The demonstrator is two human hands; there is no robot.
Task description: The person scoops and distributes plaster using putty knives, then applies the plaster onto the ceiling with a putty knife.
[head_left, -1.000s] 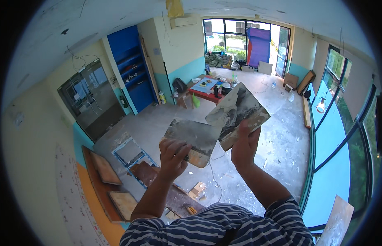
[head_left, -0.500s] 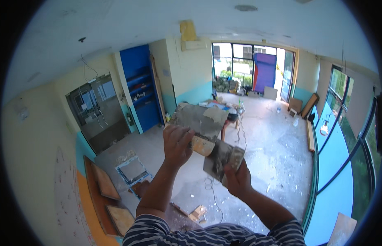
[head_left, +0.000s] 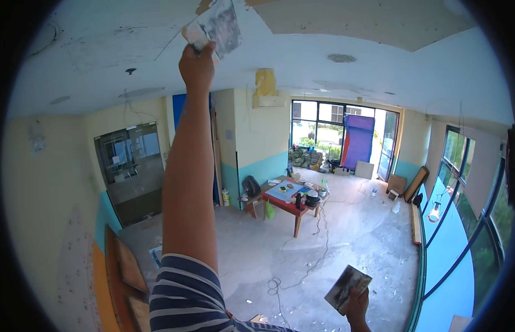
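Observation:
My left hand [head_left: 196, 69] is raised high on a straight arm, its fingers closed around the grip of a plastering trowel [head_left: 221, 30]. The trowel's broad blade is smeared with grey and white and lies up at the ceiling [head_left: 307, 50]; whether it touches cannot be told. Just right of it, a beige unpainted patch [head_left: 357, 19] spreads across the ceiling. Low on the right, my right hand [head_left: 356, 307] grips a smaller rectangular putty scraper [head_left: 346, 288], dark and smeared on its face. Its fingers are partly hidden behind the plate.
A wooden table [head_left: 296, 213] bearing bottles and small items stands ahead. A cable [head_left: 277, 285] loops over the dusty floor. Wooden panels [head_left: 127, 265] lean at the left wall, near a glass door [head_left: 130, 160]. Windows [head_left: 462, 166] line the right side; a purple board [head_left: 358, 141] stands far ahead.
My left hand has swung up from chest height to the ceiling with the trowel. My right hand has dropped lower and right with the scraper, so the two tools are now apart. The view has tilted upward.

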